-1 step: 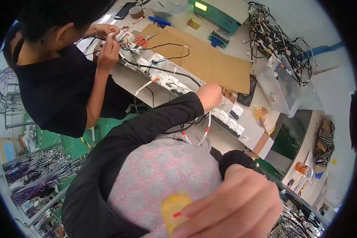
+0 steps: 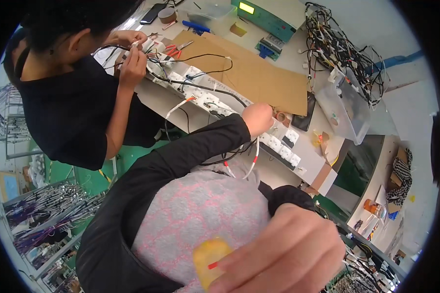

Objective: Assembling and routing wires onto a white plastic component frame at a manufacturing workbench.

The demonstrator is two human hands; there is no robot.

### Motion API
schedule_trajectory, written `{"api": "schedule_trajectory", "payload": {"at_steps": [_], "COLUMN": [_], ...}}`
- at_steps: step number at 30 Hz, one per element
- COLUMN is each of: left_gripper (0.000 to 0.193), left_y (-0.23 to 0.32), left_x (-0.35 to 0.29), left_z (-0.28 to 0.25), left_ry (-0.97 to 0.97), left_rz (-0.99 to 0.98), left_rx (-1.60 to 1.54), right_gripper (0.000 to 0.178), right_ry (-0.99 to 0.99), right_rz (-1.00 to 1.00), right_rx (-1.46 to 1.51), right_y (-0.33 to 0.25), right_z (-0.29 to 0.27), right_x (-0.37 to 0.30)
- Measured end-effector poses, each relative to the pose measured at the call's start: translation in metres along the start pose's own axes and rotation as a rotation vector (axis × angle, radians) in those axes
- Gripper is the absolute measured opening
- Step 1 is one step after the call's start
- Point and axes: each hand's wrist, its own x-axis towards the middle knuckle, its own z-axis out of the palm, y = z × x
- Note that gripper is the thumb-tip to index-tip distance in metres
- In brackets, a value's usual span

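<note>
My left hand (image 2: 257, 118) reaches out in a black sleeve to a row of white connector blocks (image 2: 283, 141) along the table's edge. Its fingers are curled, and thin white wires with red bands (image 2: 253, 158) hang down from under it. Close to the camera, my right hand (image 2: 291, 254) pinches a small yellow piece with a red mark (image 2: 208, 258). Below both hands lies my pink and grey patterned top (image 2: 195, 215).
A person in a black shirt (image 2: 68, 112) stands at left, with both hands (image 2: 132, 61) on black wires over the same connector row. A brown cardboard sheet (image 2: 249, 73), a green instrument box (image 2: 266, 14), a clear bin (image 2: 344, 110) and tangled cable harnesses (image 2: 342, 49) cover the table.
</note>
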Motion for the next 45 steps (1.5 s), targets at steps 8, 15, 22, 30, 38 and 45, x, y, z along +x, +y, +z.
{"api": "schedule_trajectory", "payload": {"at_steps": [8, 15, 22, 30, 38, 45], "left_gripper": [0.017, 0.018, 0.018, 0.018, 0.019, 0.020], "left_y": [0.001, 0.004, 0.005, 0.004, 0.009, 0.004], "left_x": [0.002, 0.001, 0.001, -0.001, 0.003, -0.002], "left_z": [0.000, -0.003, -0.007, -0.011, -0.004, 0.000], "left_ry": [0.010, -0.046, -0.075, -0.077, -0.004, 0.032], "left_rz": [0.012, -0.014, -0.017, -0.023, 0.025, -0.002], "left_rx": [-0.002, 0.001, -0.014, -0.039, -0.053, -0.016], "right_gripper": [0.015, 0.014, 0.022, 0.027, 0.015, 0.003], "right_ry": [0.307, 0.527, 0.662, 0.839, 0.853, 0.370], "right_rz": [0.113, 0.166, 0.270, 0.214, 0.286, -0.058], "right_rx": [0.644, 0.920, 0.862, 0.741, 0.211, 0.255], "right_y": [0.021, 0.013, 0.031, 0.049, 0.042, 0.006], "right_z": [0.025, 0.031, 0.022, 0.004, 0.009, 0.035], "right_x": [-0.012, -0.009, -0.033, -0.047, -0.049, -0.028]}}
